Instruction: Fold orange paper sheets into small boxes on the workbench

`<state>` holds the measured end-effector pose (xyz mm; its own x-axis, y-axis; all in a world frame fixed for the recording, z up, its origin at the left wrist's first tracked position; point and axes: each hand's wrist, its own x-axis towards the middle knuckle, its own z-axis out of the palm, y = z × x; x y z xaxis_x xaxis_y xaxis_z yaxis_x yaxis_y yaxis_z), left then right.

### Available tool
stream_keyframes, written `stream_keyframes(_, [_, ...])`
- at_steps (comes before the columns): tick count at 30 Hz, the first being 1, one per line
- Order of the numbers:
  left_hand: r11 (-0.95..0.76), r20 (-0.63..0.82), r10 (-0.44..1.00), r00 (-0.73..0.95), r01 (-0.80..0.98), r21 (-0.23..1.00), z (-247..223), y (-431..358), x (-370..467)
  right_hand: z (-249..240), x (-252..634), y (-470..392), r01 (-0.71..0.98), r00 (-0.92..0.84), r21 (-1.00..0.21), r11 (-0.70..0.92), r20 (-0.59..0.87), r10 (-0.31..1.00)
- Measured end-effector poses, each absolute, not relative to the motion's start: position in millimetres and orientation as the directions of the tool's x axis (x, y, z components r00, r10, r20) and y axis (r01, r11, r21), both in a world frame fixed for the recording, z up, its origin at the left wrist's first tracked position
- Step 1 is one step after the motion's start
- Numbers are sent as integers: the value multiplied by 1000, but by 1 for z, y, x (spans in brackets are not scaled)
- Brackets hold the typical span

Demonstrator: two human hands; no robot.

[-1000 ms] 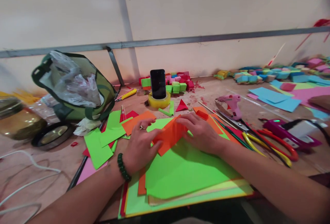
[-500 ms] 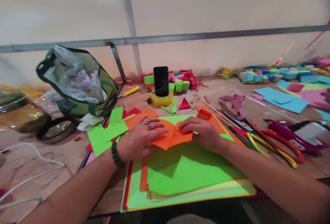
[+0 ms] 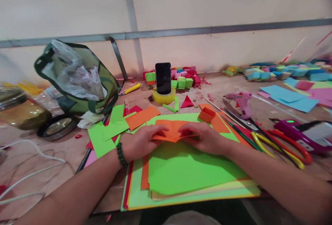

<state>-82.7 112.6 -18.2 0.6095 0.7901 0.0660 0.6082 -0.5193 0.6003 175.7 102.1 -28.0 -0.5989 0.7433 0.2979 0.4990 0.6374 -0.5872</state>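
A creased sheet of orange paper (image 3: 173, 128) is held between my two hands, with a fold line down its middle. My left hand (image 3: 141, 140) grips its left side, fingers on top and thumb beneath. On the other side, my right hand (image 3: 207, 138) pinches the right part the same way. Beneath the hands lies a stack of coloured sheets with a green sheet (image 3: 192, 173) on top. Just beyond my right hand sits a small folded orange paper box (image 3: 206, 114). Loose orange paper (image 3: 143, 117) lies past my left hand.
Right of the stack are scissors (image 3: 275, 145), a pink glue gun (image 3: 240, 102) and a purple power strip (image 3: 298, 131). A phone (image 3: 163, 78) stands in a tape roll (image 3: 164, 96) before several paper cubes (image 3: 185, 82). At left are a bag (image 3: 77, 76) and a jar (image 3: 22, 109).
The orange paper has tipped and now shows a narrower face. My left fingers have drawn back to its left side, and both hands grip its edges. The view has tilted slightly down.
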Motion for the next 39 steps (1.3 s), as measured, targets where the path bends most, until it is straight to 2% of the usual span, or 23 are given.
stream_keyframes(2, [-375,49,866,497,583,721,-23,119,-79,-31,176,106,559,-477,-656,507,246,844])
stream_keyframes(4, [-253,1,924,383,607,753,-26,123,-75,-31,175,110,636,-362,-671,380,176,915])
stream_keyframes(6, [-223,16,954,299,674,705,-28,124,-72,-29,175,112,720,-277,-632,288,119,953])
stream_keyframes(8, [-313,130,947,295,746,588,-29,123,-72,-28,175,112,803,-241,-534,266,118,963])
stream_keyframes(11, [-554,274,831,484,755,351,-32,120,-72,-29,174,108,855,-330,-314,412,284,900])
stream_keyframes(13, [-704,266,710,652,673,227,-34,118,-72,-29,173,106,770,-530,-143,621,397,749])
stream_keyframes(15, [-794,236,608,758,588,157,-33,116,-71,-28,172,105,603,-729,-8,798,401,555])
stream_keyframes(17, [-816,236,577,782,564,126,-29,114,-72,-26,173,105,473,-836,44,880,337,433])
stream_keyframes(20, [-795,222,606,764,588,148,-21,112,-76,-20,177,105,434,-873,30,901,262,412])
stream_keyframes(24, [-647,186,756,627,674,356,-22,118,-83,-15,181,104,475,-856,-26,880,220,468])
stream_keyframes(29, [-459,210,885,416,700,547,-35,136,-79,-18,181,104,518,-816,-93,850,247,523])
stream_keyframes(33, [-402,178,910,374,689,603,-38,139,-72,-22,180,104,546,-790,-107,831,262,554])
stream_keyframes(36, [-397,243,917,316,668,629,-39,136,-72,-21,179,103,556,-743,-177,812,332,581])
stream_keyframes(39, [-502,377,865,331,575,646,-37,131,-76,-17,181,105,631,-544,-276,725,509,667])
